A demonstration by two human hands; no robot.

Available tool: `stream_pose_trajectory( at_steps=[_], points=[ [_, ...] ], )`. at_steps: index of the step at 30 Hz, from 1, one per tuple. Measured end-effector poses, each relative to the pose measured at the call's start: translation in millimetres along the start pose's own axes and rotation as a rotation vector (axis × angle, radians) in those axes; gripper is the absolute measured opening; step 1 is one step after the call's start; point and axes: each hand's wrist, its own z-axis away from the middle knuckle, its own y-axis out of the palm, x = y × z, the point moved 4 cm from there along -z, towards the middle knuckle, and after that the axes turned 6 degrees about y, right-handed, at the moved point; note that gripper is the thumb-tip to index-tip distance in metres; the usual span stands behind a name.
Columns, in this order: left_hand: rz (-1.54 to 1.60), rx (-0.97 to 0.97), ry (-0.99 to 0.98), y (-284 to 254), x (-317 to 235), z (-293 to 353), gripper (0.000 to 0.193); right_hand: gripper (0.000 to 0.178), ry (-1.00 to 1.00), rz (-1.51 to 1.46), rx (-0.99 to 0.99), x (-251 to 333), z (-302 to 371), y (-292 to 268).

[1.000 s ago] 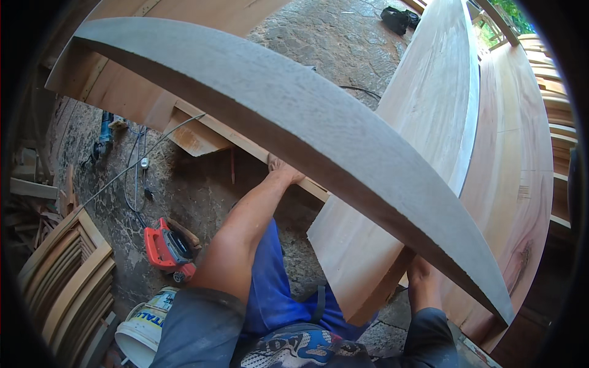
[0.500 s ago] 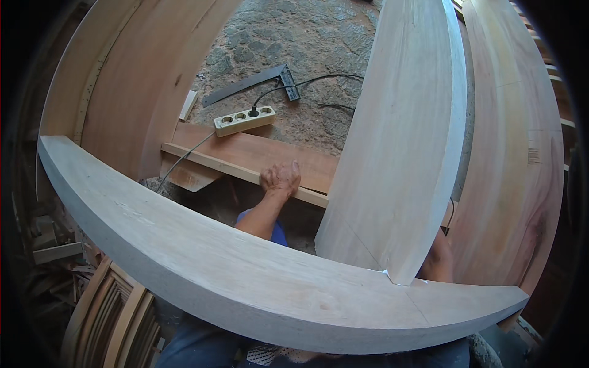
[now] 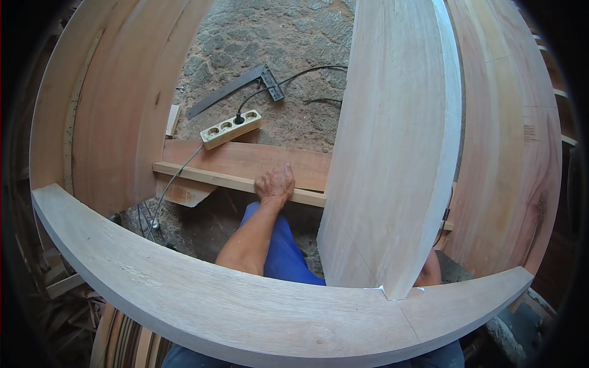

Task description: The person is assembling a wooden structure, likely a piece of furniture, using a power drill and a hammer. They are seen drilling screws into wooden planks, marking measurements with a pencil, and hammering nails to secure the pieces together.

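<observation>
My left hand (image 3: 275, 184) is closed over a narrow wooden strip (image 3: 211, 176) that runs along the near edge of a reddish board (image 3: 245, 156). Its fingers curl over the strip and the thumb points away from me. The arm reaches in from beneath a pale curved wooden rail (image 3: 202, 288). Part of my right arm (image 3: 431, 270) shows behind a wide pale panel (image 3: 392, 135), which hides the hand. That panel meets the curved rail at a joint edged with white material.
A power strip (image 3: 231, 129) with a plugged-in cable rests at the board's far edge. Beyond it, a metal square (image 3: 236, 89) lies on the rough stone floor (image 3: 282, 37). Wide panels stand at left (image 3: 116, 104) and right (image 3: 500, 153). Curved wooden pieces (image 3: 126, 337) are stacked lower left.
The view has shifted, so the curved rail sits lower and more of my left forearm and the blue cloth shows. My left hand keeps its place on the strip.
</observation>
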Motion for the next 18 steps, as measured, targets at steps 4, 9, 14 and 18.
stream_pose_trajectory(
  at_steps=[4,9,14,18],
  points=[
    [0.011,-0.014,-0.002,2,-2,-6,0.059,0.060,0.017,-0.012,-0.018,5,-17,17],
    [-0.024,0.003,-0.040,-1,7,-3,0.058,0.057,0.069,-0.096,-0.087,21,-88,92],
    [-0.017,0.064,-0.028,0,-20,2,0.060,0.055,0.325,-0.120,-0.118,1,-83,220],
    [-0.070,0.069,0.022,18,7,-6,0.063,0.058,0.231,-0.011,0.106,13,-73,218]
  ],
)
